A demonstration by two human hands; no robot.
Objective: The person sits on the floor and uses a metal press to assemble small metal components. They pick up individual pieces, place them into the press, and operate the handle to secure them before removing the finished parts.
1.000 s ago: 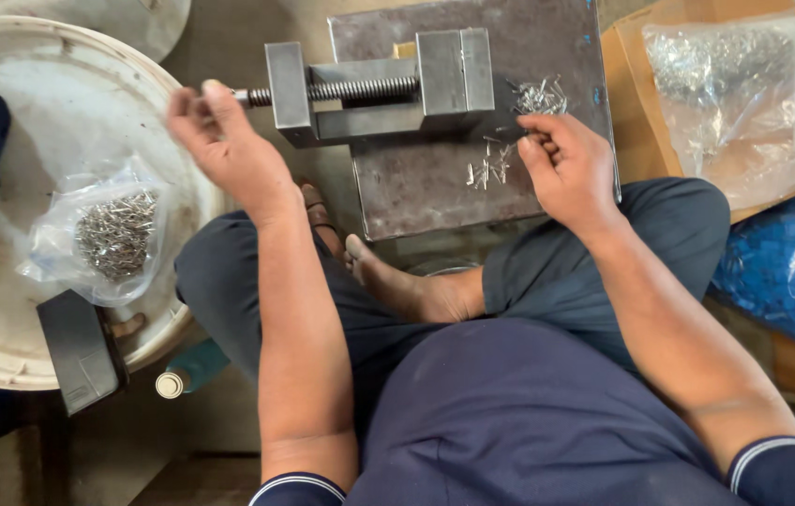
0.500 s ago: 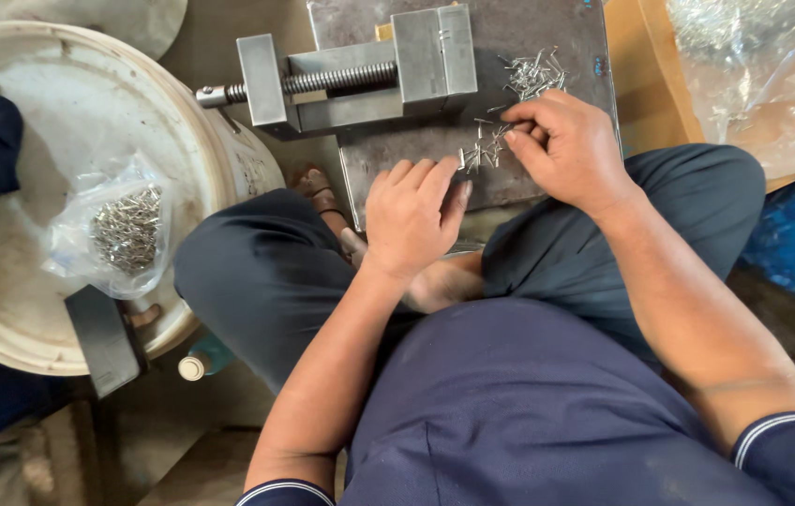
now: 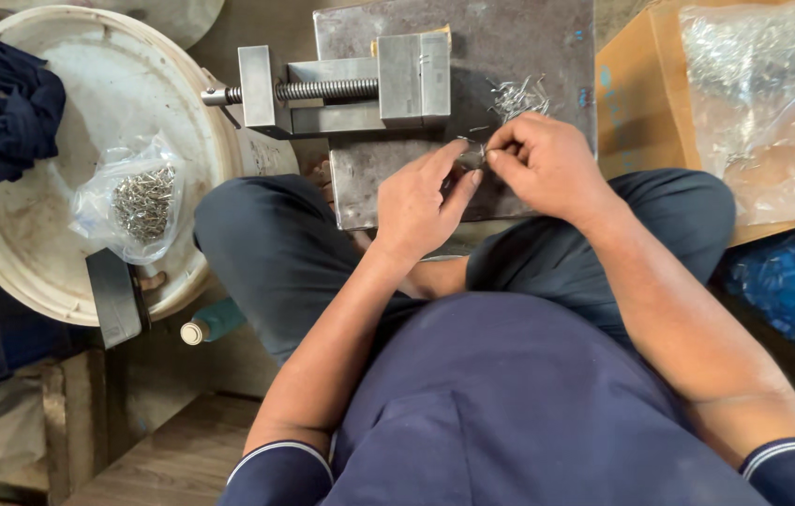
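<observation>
Centrally, left hand (image 3: 421, 201) and right hand (image 3: 547, 169) meet fingertip to fingertip, both pinched shut on one small metal piece (image 3: 471, 156) above the steel plate (image 3: 529, 42), vise (image 3: 351, 89) just beyond

Vise (image 3: 360, 89) probably close ahead

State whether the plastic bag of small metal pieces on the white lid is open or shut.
Cannot tell: the plastic bag lies crumpled on the white lid, its mouth hidden in folds.
</observation>
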